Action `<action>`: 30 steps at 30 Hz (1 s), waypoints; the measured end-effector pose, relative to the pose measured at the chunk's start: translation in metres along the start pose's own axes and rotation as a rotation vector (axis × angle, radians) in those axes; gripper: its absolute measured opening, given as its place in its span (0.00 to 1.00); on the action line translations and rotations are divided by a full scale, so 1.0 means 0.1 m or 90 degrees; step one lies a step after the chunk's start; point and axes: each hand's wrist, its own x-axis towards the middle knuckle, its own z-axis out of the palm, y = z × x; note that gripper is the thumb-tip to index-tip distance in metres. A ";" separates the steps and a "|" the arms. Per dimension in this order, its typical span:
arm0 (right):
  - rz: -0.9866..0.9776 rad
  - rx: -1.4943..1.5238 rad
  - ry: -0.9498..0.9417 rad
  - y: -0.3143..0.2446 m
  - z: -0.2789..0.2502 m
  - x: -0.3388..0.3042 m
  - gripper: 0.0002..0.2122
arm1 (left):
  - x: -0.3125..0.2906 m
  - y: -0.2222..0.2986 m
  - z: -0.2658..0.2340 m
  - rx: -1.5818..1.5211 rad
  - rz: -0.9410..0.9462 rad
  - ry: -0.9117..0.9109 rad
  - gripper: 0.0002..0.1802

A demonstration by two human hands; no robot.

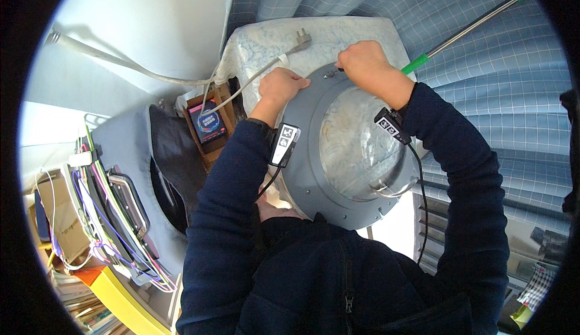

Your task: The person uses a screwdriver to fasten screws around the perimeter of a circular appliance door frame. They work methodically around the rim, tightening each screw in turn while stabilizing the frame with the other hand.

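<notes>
A round washing machine door (295,175), a grey ring about a clear domed window (356,144), leans in front of my body. My left hand (283,88) is closed on its upper left rim, thumb on the front face and fingers out of sight behind. At the top of the ring my right hand (365,63) is curled into a fist. Something small and dark shows at its fingertips, beside a small metal fitting (329,74) on the rim; I cannot make out what it is. Small black devices with cables sit on both wrists.
Behind the door stands a box-shaped thing under a pale patterned cover (266,39), with a grey power plug (302,40) lying on it. An open carton (208,123) and a hanging grey bag (130,154) are at left. A green-ended pole (465,31) crosses blue checked curtains (483,87).
</notes>
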 end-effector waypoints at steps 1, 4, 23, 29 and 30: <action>0.003 0.040 0.014 0.00 0.00 -0.01 0.04 | 0.00 0.00 0.00 0.003 0.000 -0.002 0.19; 0.003 0.035 0.094 0.02 0.03 -0.05 0.04 | -0.01 0.01 0.00 0.005 -0.009 0.001 0.19; -0.027 0.046 0.012 0.00 0.02 -0.08 0.08 | 0.03 0.01 0.01 0.016 -0.018 -0.005 0.20; -0.021 -0.013 0.101 0.02 0.09 -0.04 0.04 | -0.01 0.00 0.02 0.004 0.007 0.018 0.21; -0.048 -0.037 0.134 0.04 0.08 -0.02 0.04 | -0.01 0.01 0.02 0.002 0.005 0.018 0.21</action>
